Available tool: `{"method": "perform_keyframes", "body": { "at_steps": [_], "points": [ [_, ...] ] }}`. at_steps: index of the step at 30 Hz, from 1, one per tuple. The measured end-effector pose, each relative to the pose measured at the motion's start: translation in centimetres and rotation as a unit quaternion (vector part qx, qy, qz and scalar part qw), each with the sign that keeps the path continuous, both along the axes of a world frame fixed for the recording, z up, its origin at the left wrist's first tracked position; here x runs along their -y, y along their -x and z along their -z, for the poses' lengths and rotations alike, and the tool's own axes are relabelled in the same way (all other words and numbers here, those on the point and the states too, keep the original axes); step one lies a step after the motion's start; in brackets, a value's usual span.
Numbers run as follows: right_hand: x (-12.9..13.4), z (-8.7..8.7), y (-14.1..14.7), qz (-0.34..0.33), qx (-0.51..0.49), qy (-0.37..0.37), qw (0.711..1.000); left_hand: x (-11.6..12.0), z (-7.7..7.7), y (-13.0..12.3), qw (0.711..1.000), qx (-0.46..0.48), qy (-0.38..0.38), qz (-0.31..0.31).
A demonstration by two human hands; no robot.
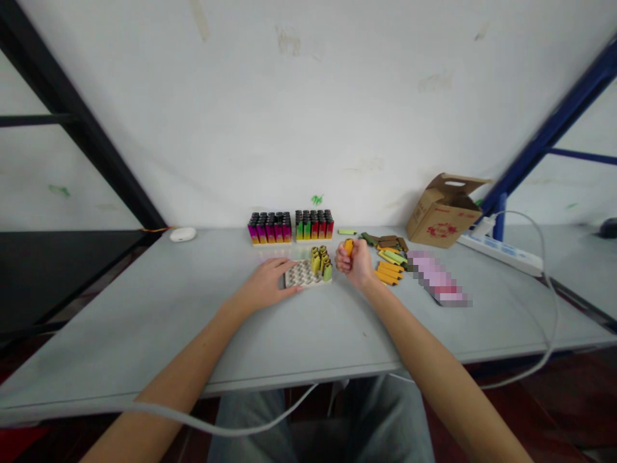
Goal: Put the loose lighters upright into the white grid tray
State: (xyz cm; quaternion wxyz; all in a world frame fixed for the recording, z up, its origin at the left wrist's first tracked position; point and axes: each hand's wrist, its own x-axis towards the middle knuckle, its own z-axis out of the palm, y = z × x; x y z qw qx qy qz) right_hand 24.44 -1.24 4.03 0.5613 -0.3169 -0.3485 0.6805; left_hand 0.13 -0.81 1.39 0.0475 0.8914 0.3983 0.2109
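The right hand (pixel 360 265) clenches an orange lighter (pixel 348 245). The left hand (pixel 266 285), spread wide, grips the tray (pixel 299 275) (nine-o'clock end); knuckle contact could topple yellow-green lighters (pixel 315 262).

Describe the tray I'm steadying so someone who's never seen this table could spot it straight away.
On the pale table, find the two packed racks of dark-topped lighters near the wall. Just in front of them, the left hand spans one end of a whitish tray. Unlike those racks, it shows many empty holes, with a few yellow-green lighters standing at its right end.
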Motion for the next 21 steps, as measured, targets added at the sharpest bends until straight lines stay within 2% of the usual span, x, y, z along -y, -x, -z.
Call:
{"method": "perform_keyframes", "body": {
  "at_steps": [11, 18, 21],
  "points": [
    [-0.17, 0.07, 0.19, 0.011, 0.015, 0.008, 1.0, -0.08, 0.1, 0.04, 1.0, 0.001, 0.004, -0.004],
    [-0.43, 0.0, -0.09, 0.079, 0.027, 0.018, 0.996, -0.04, 0.07, 0.0, 1.0, 0.004, 0.01, -0.004],
    [-0.34, -0.1, -0.27, 0.057, 0.024, 0.022, 0.998, -0.07, 0.05, 0.0, 1.0, 0.003, 0.011, -0.003]
  ]
}}
